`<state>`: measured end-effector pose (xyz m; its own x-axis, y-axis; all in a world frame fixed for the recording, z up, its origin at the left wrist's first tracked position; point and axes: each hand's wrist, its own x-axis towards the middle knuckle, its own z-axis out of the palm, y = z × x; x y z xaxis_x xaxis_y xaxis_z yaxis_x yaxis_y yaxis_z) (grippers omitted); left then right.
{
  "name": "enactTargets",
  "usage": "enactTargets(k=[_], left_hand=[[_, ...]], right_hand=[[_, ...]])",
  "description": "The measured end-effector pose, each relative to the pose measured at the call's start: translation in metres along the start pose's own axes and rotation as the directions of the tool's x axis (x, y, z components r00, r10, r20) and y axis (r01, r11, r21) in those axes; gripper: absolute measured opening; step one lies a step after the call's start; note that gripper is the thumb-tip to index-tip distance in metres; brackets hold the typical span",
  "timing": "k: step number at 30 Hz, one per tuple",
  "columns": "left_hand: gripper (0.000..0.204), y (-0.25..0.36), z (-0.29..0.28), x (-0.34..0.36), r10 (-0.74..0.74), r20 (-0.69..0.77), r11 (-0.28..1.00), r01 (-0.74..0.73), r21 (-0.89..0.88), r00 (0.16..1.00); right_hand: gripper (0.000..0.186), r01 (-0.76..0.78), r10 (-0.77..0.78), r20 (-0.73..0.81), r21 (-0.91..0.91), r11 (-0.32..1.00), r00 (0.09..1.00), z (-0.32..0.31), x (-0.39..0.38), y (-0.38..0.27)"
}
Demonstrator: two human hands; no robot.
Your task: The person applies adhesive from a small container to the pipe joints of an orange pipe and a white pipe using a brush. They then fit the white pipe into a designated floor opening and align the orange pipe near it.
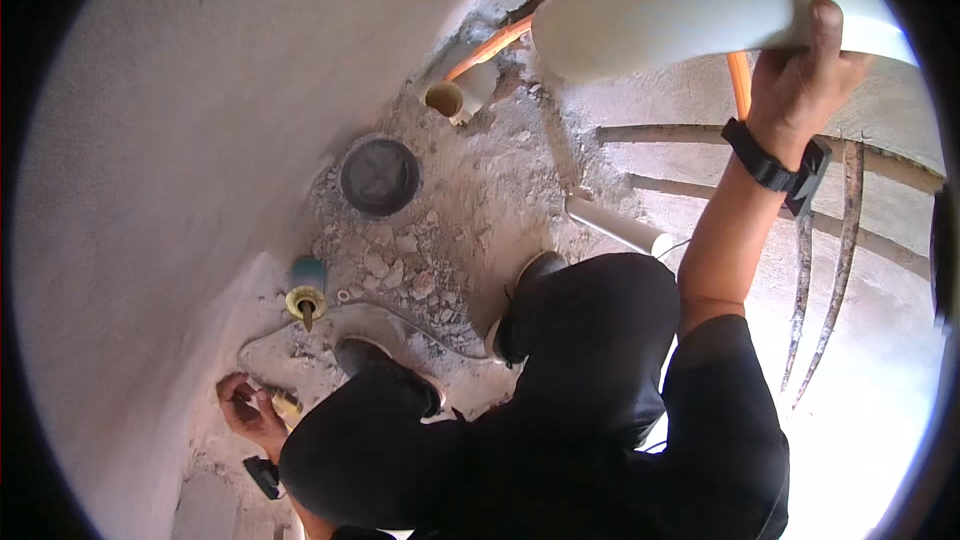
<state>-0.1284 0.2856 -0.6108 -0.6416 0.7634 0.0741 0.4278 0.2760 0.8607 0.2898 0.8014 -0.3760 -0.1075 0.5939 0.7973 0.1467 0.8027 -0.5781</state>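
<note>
At the upper right, my right hand [810, 75] grips the lower edge of a large smooth white curved shell [670, 10]. The thumb lies on its face and the other fingers are mostly hidden behind it. Low on the left, beside the wall, my left hand [255, 415] has its fingers curled. A small yellow piece [286, 406] shows next to its fingers; whether the hand holds it is unclear. Just beyond stands a teal cylinder [309, 270] with a yellow ringed end [304, 298] and a brown pointed piece in it.
Rubble [405, 265] covers the floor around a round dark drain cover [380, 176]. Behind it, a cream pipe stub [445, 100] opens near an orange tube [495, 45]. A white pipe [620, 227] lies by the right wall, which has cut grooves [670, 134]. A thin cord [375, 308] runs near my feet.
</note>
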Motion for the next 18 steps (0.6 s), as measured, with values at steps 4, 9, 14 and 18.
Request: enactTargets(k=[4,9,14,18], left_hand=[[0.056,0.123,0.014,0.046,0.131,0.094,0.986,-0.120,-0.118,0.987],[0.067,0.183,0.041,0.040,0.002,0.079,0.960,0.020,-0.279,0.997],[0.066,0.230,0.011,0.032,-0.011,0.121,0.972,0.038,-0.230,0.993],[0.074,0.268,-0.064,0.021,-0.212,0.245,0.974,0.185,0.128,0.946]], right_hand=[[0.045,-0.160,0.161,-0.077,0.015,0.987,0.984,0.006,0.004,0.003],[0.065,-0.343,0.343,-0.050,-0.271,0.899,0.938,0.037,-0.014,-0.022],[0.064,-0.176,0.267,0.207,-0.374,0.910,0.941,0.025,-0.040,-0.007],[0.051,-0.196,0.266,0.247,-0.273,0.942,0.932,0.017,-0.047,-0.012]])
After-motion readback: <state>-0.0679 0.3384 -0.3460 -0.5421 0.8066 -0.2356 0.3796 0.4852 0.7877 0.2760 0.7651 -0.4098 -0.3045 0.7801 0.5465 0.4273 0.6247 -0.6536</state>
